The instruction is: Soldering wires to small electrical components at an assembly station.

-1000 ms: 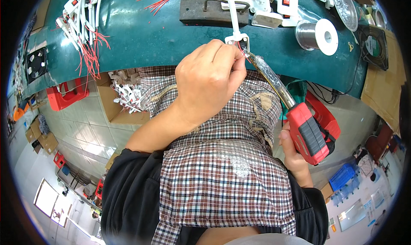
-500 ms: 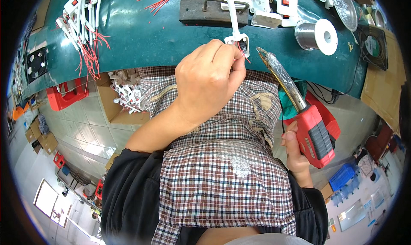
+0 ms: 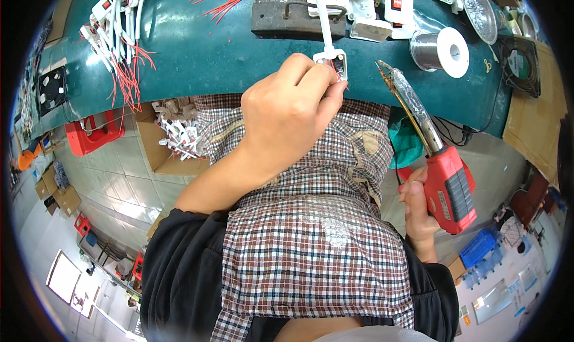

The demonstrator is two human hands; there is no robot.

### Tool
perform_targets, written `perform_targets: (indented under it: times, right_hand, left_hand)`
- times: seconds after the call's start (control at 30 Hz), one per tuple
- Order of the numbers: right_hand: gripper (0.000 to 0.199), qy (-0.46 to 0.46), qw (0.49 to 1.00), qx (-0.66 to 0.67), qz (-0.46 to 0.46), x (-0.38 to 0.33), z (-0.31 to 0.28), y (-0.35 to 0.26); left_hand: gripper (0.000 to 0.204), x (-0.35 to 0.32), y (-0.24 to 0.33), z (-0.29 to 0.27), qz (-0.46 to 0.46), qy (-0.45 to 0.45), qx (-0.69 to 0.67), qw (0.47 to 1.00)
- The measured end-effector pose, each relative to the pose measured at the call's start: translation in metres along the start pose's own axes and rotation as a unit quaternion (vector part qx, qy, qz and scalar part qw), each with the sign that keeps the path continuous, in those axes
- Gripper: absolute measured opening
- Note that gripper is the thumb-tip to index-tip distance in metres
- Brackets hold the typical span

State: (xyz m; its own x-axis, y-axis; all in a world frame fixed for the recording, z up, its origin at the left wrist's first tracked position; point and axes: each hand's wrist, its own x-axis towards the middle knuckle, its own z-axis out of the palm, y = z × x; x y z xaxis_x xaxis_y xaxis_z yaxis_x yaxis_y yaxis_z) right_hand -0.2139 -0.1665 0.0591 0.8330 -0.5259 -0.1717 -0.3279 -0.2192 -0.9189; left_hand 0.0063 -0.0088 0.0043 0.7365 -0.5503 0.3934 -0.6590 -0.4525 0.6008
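Note:
My left hand is closed in a pinch at the table's near edge, on a thin red wire. This wire runs from a small white switch housing, open on its upper face with dark parts inside. A white cable leads away from the housing toward the back. In my right hand is a red and black soldering gun, its long metal barrel pointing up and left. The gun's tip is right of the housing, apart from it. My left fingertips are partly hidden behind the hand.
A solder spool stands at the right, near white switch housings and a metal dish. Behind the work sits a dark metal block. White cables with red wires lie at the left. Below the table is a cardboard box of white parts.
The soldering gun has shifted to the right, its tip farther from the housing. My left hand has moved very slightly left and stays pinched beside the housing.

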Motion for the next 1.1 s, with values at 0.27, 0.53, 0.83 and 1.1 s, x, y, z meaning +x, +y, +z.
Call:
perform_targets:
  times: [0.27, 0.53, 0.83, 1.1]
  right_hand:
    - [0.014, 0.008, 0.999, 0.033, -0.019, 0.002, -0.002, 0.000]
    - [0.013, 0.079, 0.993, 0.088, -0.023, -0.004, -0.002, 0.004]
    - [0.013, 0.064, 0.992, 0.108, -0.030, 0.009, -0.003, -0.002]
    - [0.010, 0.102, 0.984, 0.131, -0.063, 0.014, -0.006, -0.001]
  left_hand:
    - [0.025, 0.035, -0.011, -0.015, -0.150, -0.048, -0.049, 0.986]
    - [0.009, 0.037, -0.033, -0.041, -0.250, 0.042, -0.507, 0.824]
    - [0.032, 0.080, -0.166, -0.113, -0.273, 0.348, -0.642, 0.627]
    - [0.033, 0.139, -0.103, -0.056, -0.215, 0.006, -0.247, 0.945]
